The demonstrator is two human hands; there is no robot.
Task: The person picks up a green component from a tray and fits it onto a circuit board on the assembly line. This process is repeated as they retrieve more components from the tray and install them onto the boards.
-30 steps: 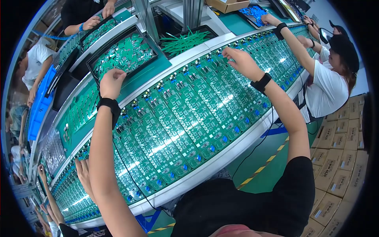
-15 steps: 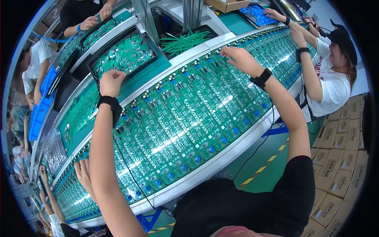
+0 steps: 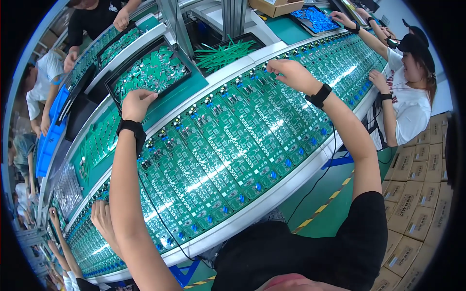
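My left hand (image 3: 138,105) is closed in a pinch, thumb and forefinger together, at the near edge of a black tray (image 3: 180,76) heaped with small green circuit boards. Whatever sits between its fingertips is too small to make out. Over the far edge of a long row of green circuit boards (image 3: 228,140) hangs my right hand (image 3: 295,77), fingers curled together close to the upright components there. Its fingertips hide anything they grip. Black bands circle both wrists.
Green strips (image 3: 228,54) fill another black tray beyond the row. At the far right, a co-worker's hand reaches to a tray of blue parts (image 3: 315,20). Another person's hand (image 3: 103,220) is left of my left forearm. Cartons (image 3: 412,208) are stacked at right; a black cord crosses the boards.
The row of boards has shifted slightly left. My right hand has moved a little left; my left hand has barely moved. The co-worker at right has lowered one arm.
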